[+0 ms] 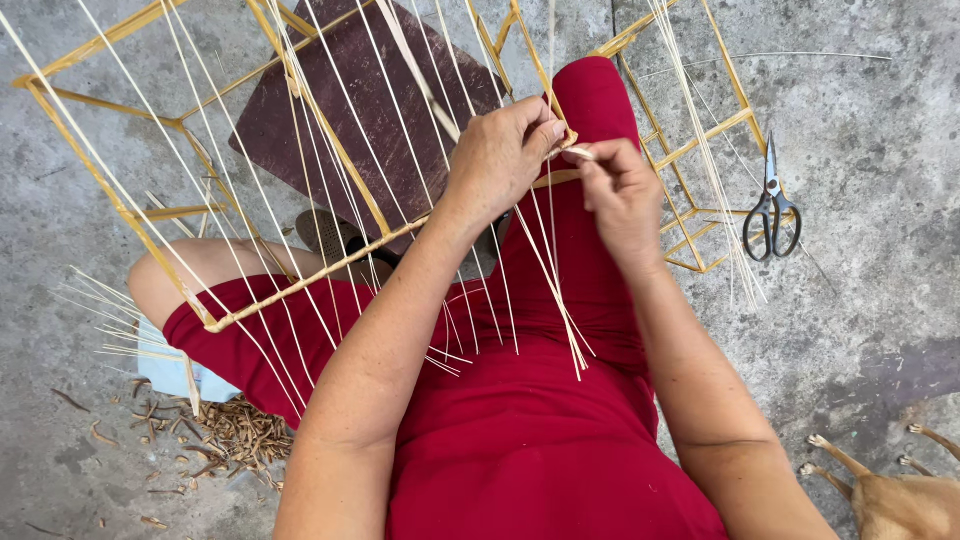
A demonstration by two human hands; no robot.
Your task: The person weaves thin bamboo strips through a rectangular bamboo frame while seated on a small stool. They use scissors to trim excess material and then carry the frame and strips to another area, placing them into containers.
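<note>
The person sits low over a grey concrete floor (880, 200), knees apart in a red garment (540, 430), with a yellow cane frame (300, 285) propped across the lap and reaching out to both sides. The left hand (503, 155) is curled over the frame's bar near the middle, fingers folded down and pinching a pale strip (577, 152) against the cane. The right hand (622, 195) meets it just beside, thumb and forefinger nipped tight on the same strip's end, so the two hands touch at the fingertips. Many thin pale strips (330, 190) run slantwise across the frame, from the top of the view down over the thighs, their loose ends hanging free over the red cloth. Under the frame, between the knees, lies a dark maroon board (370, 110) flat on the floor, and a sandal (325, 232) shows at its lower edge. A pair of scissors (771, 210) with black handles lies on the concrete to the right, just beside the frame's far corner, blades pointing away. On the left, near the hip, a heap of brown shavings (235, 432) is scattered by a pale blue object (170, 372). At the bottom right corner the legs of a tan animal (890, 490) poke into view.
</note>
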